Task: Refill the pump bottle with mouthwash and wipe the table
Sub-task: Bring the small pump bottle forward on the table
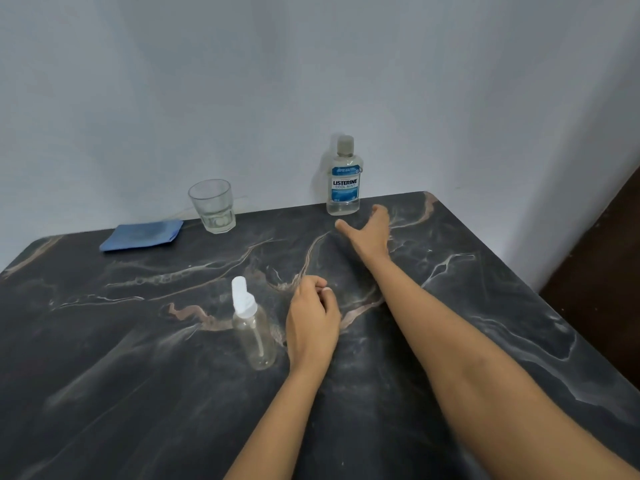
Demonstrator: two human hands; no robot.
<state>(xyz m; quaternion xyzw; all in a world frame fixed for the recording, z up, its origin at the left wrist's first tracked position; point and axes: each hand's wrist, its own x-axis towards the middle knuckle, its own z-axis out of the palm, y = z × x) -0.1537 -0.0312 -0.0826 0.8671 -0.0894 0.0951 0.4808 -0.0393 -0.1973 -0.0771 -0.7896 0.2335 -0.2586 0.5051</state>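
Two bare forearms are stretching in over the near edge of one dark marbled desk [138, 375], which is filling most of the view below a pale wall [173, 81]. One folded blue cloth [142, 235] is lying at the desk's far left. One mouthwash bottle [343, 181] is standing upright at the far edge against the wall, clear, with a blue and white label and its grey cap on (the liquid level is hard to read). One clear glass [213, 207] is standing between cloth and mouthwash bottle. One pump bottle [256, 337], clear with a white pump head, is standing near the middle. The left hand [311, 320] is hovering just right of it, fingers loosely curled, holding nothing. The right hand [370, 233] is reaching just beside the mouthwash bottle's base, fingers straight, thumb spread wide, gripping nothing.
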